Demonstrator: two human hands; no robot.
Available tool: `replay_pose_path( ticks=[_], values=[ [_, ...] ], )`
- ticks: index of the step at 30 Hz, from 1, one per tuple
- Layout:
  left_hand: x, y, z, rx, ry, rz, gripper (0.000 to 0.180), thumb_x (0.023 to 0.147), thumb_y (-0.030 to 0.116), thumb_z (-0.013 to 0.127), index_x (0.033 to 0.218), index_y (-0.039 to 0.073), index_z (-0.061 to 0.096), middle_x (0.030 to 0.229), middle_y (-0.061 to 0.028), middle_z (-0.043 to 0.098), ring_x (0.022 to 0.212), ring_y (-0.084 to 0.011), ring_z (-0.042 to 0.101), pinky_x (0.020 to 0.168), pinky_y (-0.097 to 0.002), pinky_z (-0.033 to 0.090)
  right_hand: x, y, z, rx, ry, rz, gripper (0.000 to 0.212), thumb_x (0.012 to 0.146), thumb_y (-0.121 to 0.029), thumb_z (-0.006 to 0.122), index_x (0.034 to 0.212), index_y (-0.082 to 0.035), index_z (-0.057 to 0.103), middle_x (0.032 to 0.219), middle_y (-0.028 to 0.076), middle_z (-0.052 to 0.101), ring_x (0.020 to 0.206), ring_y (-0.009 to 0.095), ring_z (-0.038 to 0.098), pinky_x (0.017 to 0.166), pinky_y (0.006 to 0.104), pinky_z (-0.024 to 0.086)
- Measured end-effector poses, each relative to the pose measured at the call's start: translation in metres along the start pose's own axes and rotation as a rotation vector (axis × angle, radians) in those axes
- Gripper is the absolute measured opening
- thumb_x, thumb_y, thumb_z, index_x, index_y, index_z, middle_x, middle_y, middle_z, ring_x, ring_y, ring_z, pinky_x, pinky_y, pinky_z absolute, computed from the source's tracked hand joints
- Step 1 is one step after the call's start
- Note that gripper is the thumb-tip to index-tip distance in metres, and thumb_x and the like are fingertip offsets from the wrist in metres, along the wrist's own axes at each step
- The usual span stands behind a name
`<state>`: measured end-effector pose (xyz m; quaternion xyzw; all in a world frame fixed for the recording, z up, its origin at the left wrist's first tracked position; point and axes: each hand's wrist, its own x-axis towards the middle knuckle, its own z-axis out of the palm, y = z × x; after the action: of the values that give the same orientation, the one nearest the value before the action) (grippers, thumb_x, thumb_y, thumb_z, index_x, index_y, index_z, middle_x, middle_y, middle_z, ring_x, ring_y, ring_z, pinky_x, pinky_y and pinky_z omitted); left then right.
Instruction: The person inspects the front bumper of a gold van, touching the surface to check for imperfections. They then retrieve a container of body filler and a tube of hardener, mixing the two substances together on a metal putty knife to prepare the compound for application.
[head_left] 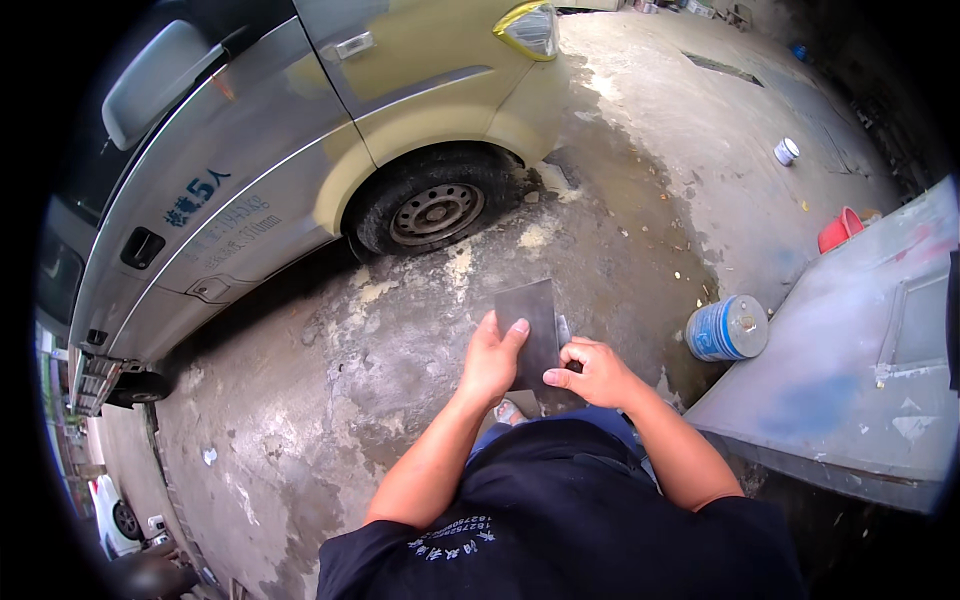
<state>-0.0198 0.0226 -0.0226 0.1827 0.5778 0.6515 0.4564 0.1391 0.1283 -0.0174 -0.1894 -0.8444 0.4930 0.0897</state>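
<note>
In front of my body, my left hand [490,360] grips a dark grey, flat rectangular plate [535,312] by its left edge, the thumb lying on its face. Close against the plate's right edge is my right hand [597,374], with fingers curled and thumb pressed in. A thin, pale, blade-like piece [563,328] sticks up from the right fingers; most of it is hidden by them. Beyond my hands stands a silver van [270,130], its front fender [430,85] coated yellowish. Yellow tape edges the van's headlight [530,30].
The van's front wheel [437,215] stands ahead of me on a stained, partly wet concrete floor [300,400]. At right are a blue-and-white bucket [712,330], a paint-marked grey panel [840,370], a red container [838,230] and a small white can [786,151]. A white car [113,515] shows far left.
</note>
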Motion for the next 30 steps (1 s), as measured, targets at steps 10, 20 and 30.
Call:
replay_pose_path(
  ticks=[10,20,30],
  values=[
    [-0.011,0.013,-0.012,0.393,-0.245,0.032,0.023,0.094,0.011,0.056,0.114,-0.001,0.055,0.094,-0.0094,0.066,0.087,-0.0124,0.060,0.078,-0.0300,0.049,0.009,-0.002,-0.008,0.118,0.203,0.136,0.032,0.084,-0.028,0.070,0.074,-0.001,0.058,0.072,0.008,0.054,0.067,0.018,0.053,0.063,0.0317,0.043],
    [-0.013,0.028,-0.035,0.521,-0.466,-0.147,0.025,0.097,0.020,0.053,0.111,0.000,0.058,0.091,-0.0023,0.064,0.082,-0.0084,0.055,0.074,-0.0274,0.047,0.019,0.006,-0.055,0.048,0.249,0.152,0.030,0.092,-0.030,0.060,0.084,-0.001,0.060,0.079,0.009,0.059,0.077,0.020,0.059,0.071,0.0316,0.046],
    [-0.009,0.031,-0.036,0.710,-0.431,-0.028,0.031,0.099,0.031,0.049,0.095,0.002,0.060,0.078,-0.0043,0.059,0.074,-0.0104,0.052,0.068,-0.0299,0.045,0.040,-0.027,-0.018,0.021,0.042,0.003,0.019,0.087,-0.021,0.064,0.088,-0.002,0.064,0.086,0.011,0.061,0.083,0.026,0.061,0.074,0.0350,0.048]
  ],
)
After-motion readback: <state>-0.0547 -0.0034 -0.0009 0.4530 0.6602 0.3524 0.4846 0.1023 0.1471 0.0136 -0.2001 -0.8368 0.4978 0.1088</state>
